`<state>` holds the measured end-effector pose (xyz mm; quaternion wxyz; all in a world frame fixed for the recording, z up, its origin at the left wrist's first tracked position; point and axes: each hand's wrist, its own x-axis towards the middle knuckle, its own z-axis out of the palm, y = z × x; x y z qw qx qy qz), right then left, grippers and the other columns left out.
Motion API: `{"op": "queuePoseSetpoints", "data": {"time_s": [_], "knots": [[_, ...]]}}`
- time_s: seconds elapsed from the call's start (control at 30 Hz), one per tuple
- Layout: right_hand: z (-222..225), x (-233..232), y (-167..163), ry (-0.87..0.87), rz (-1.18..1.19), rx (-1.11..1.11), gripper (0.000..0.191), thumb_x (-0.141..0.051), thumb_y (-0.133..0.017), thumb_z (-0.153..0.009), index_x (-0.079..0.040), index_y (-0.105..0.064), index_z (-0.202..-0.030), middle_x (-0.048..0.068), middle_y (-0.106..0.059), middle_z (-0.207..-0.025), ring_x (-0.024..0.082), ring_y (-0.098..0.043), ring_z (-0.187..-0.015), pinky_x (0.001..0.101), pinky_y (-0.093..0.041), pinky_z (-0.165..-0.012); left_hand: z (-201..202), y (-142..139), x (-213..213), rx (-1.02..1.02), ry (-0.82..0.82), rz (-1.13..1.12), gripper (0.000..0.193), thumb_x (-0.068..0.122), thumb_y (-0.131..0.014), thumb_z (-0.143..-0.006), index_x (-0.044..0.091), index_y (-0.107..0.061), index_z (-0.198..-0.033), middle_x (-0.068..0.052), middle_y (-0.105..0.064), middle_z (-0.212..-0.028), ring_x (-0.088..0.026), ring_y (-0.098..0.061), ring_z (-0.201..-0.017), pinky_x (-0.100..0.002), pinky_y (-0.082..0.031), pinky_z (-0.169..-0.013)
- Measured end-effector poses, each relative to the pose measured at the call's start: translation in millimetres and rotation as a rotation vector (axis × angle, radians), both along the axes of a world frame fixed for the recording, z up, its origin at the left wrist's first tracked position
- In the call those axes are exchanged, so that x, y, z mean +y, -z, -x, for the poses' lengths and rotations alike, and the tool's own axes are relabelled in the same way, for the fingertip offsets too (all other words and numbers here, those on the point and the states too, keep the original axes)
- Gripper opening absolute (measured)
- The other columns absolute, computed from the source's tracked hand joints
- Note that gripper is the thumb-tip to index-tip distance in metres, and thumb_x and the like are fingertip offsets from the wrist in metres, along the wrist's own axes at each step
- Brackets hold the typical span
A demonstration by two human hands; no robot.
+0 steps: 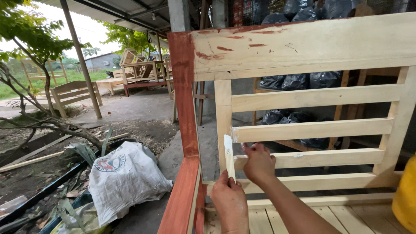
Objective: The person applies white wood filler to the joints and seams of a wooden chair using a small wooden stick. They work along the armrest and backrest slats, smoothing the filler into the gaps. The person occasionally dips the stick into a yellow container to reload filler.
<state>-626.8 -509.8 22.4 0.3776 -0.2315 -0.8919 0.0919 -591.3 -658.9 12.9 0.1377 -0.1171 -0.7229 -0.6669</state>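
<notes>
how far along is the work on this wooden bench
Done: the corner post and side rail are coated reddish-brown, with a few red smears on the top board. In hand: the left hand holds a pale flat strip against the upright, and the right hand rests on a back slat. Left: the slats and seat boards are bare wood.

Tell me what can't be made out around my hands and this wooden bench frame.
Head view only:
- Right hand fingertips: curled behind the slat.
- Pale strip in left hand: material unclear, lower end hidden by the fingers.
- Yellow object: cut off by right edge.
- Bench seat: cut off by bottom edge.
</notes>
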Motion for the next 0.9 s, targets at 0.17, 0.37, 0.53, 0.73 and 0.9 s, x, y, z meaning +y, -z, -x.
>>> {"op": "queuePoseSetpoints", "data": {"time_s": [0.17,0.37,0.53,0.73,0.9], "knots": [[5.9,19.6,19.0,-0.104,0.123,0.148,0.052,0.001,-0.061,-0.074,-0.029,-0.078,-0.113,0.000,-0.061,-0.121,0.027,-0.055,-0.120,0.0475,-0.048,-0.101,3.6,1.6,2.9,-0.062,0.005,-0.011,0.035,0.006,-0.062,-0.088,0.000,-0.070,-0.121,-0.024,-0.075,-0.095,-0.034,-0.077,-0.084,-0.041,-0.058,-0.074],[-10.5,-4.2,7.5,-0.091,0.048,-0.015,0.053,0.003,-0.062,-0.073,-0.030,-0.078,-0.112,0.001,-0.057,-0.123,0.026,-0.050,-0.123,0.0505,-0.039,-0.100,-6.7,-10.7,-6.6,-0.109,0.053,-0.009,0.033,0.005,-0.060,-0.089,0.001,-0.069,-0.121,-0.023,-0.076,-0.092,-0.033,-0.077,-0.081,-0.040,-0.057,-0.073],[-24.9,-22.1,-1.2,-0.133,-0.075,-0.044,0.056,0.002,-0.062,-0.074,-0.030,-0.076,-0.117,0.003,-0.056,-0.123,0.027,-0.049,-0.121,0.0491,-0.039,-0.098,-12.7,-17.9,-8.5,-0.130,0.080,-0.060,0.034,0.002,-0.056,-0.090,0.003,-0.071,-0.122,-0.021,-0.076,-0.087,-0.028,-0.077,-0.074,-0.039,-0.057,-0.069],[-36.8,-22.1,1.5,-0.192,-0.193,-0.037,0.051,-0.001,-0.063,-0.077,-0.028,-0.075,-0.119,0.002,-0.058,-0.119,0.025,-0.054,-0.115,0.0486,-0.039,-0.094,-9.1,-12.4,-5.9,-0.110,0.075,-0.074,0.034,0.003,-0.056,-0.090,0.002,-0.071,-0.120,-0.021,-0.076,-0.084,-0.028,-0.077,-0.070,-0.039,-0.057,-0.068],[-41.0,-25.3,7.4,-0.096,-0.479,-0.325,0.056,-0.010,-0.065,-0.079,-0.020,-0.060,-0.134,0.007,-0.054,-0.131,0.028,-0.053,-0.118,0.0497,-0.039,-0.093,1.0,-3.0,-4.0,0.000,-0.004,-0.019,0.033,0.003,-0.060,-0.088,-0.003,-0.070,-0.119,-0.025,-0.076,-0.086,-0.031,-0.077,-0.076,-0.040,-0.057,-0.070]]}}
